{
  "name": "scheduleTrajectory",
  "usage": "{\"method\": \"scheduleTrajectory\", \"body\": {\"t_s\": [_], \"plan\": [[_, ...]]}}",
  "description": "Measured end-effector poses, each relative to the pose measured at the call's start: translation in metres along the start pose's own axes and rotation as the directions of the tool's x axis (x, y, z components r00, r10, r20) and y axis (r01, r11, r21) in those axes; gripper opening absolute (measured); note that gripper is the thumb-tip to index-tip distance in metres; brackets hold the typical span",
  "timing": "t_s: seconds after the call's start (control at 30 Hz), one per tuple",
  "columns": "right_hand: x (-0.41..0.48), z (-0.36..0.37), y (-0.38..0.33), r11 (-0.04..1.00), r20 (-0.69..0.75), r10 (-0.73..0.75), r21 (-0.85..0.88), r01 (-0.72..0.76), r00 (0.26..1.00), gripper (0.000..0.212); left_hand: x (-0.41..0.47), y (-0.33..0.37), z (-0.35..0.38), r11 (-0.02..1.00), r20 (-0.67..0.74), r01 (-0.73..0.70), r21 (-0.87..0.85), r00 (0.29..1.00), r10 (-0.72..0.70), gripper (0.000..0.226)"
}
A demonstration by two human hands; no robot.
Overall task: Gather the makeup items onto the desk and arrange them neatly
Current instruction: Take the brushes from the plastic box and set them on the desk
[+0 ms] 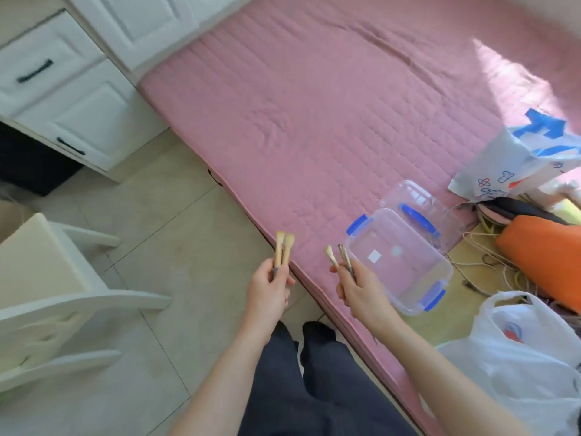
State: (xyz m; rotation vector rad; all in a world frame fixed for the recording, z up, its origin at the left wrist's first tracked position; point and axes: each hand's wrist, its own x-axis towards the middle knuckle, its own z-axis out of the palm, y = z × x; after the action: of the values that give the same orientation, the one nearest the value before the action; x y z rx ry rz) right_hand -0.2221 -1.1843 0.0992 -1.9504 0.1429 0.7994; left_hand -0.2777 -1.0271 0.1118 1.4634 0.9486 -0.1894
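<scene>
Left hand [267,292], fingers round two brushes [282,247], over open floor [188,221]; right hand [361,294], fingers round more brushes [345,259], at mattress [314,127] edge.

Pale tiled floor [176,221] between the white wooden chair [41,278] and the pink quilted mattress [314,105] lies open; a clear blue-latched plastic box [399,262] apparently crowds the mattress's near edge.

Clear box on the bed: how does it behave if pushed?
Clear box looks empty, so probably light yet stiff. The quilted mattress may snag it rather than let it slide. Sitting near the edge, it might tip off.
</scene>
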Motion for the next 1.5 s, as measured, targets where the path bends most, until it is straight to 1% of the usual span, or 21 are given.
{"method": "scheduleTrajectory", "body": {"t_s": [0.13,0.2,0.27,0.37,0.53,0.7,0.77,0.87,1.0,1.2,1.33,1.5], "plan": [[0.008,0.032,-0.024,0.994,0.053,-0.045,-0.096,0.050,0.998,0.024,0.001,-0.005,-0.034,1.000,-0.078,0.000,-0.023,0.997,-0.002,0.020],[0.012,0.051,-0.037,0.986,0.079,-0.069,-0.146,0.080,0.995,0.025,0.003,-0.005,-0.053,0.997,-0.104,0.005,-0.078,0.994,-0.014,0.020],[0.014,0.072,-0.051,0.976,0.106,-0.089,-0.189,0.108,0.990,0.024,0.005,-0.002,-0.076,0.991,-0.114,0.011,-0.131,0.993,-0.027,0.019],[0.017,0.105,-0.075,0.968,0.147,-0.098,-0.216,0.129,0.984,0.021,0.010,0.001,-0.113,0.985,-0.119,-0.012,-0.172,0.993,-0.009,0.017],[0.019,0.169,-0.114,0.965,0.208,-0.133,-0.197,0.175,0.969,0.021,0.025,0.004,-0.183,0.980,-0.167,-0.067,-0.186,0.985,0.036,0.013],[0.023,0.239,-0.144,0.965,0.252,-0.125,-0.194,0.177,0.960,0.020,0.042,0.000,-0.263,0.983,-0.241,-0.116,-0.145,0.967,0.079,0.011],[0.025,0.257,-0.152,0.969,0.274,-0.108,-0.185,0.162,0.956,0.021,0.046,-0.001,-0.284,0.983,-0.258,-0.118,-0.140,0.963,0.079,0.011],[0.028,0.289,-0.167,0.965,0.300,-0.116,-0.192,0.179,0.947,0.020,0.052,-0.005,-0.318,0.983,-0.299,-0.113,-0.144,0.952,0.065,0.010],[0.033,0.321,-0.183,0.959,0.351,-0.126,-0.197,0.204,0.928,0.020,0.061,-0.009,-0.346,0.977,-0.349,-0.114,-0.182,0.936,0.044,0.012],[0.057,0.352,-0.219,0.948,0.385,-0.121,-0.227,0.221,0.915,0.019,0.089,0.002,-0.371,0.972,-0.415,-0.103,-0.212,0.910,0.006,0.012],[0.089,0.367,-0.257,0.934,0.416,-0.146,-0.240,0.263,0.897,0.019,0.120,0.026,-0.388,0.968,-0.449,-0.116,-0.224,0.893,0.002,0.012],[0.140,0.381,-0.314,0.930,0.453,-0.145,-0.240,0.278,0.879,0.019,0.163,0.068,-0.405,0.966,-0.506,-0.122,-0.228,0.862,-0.011,0.015]]}}
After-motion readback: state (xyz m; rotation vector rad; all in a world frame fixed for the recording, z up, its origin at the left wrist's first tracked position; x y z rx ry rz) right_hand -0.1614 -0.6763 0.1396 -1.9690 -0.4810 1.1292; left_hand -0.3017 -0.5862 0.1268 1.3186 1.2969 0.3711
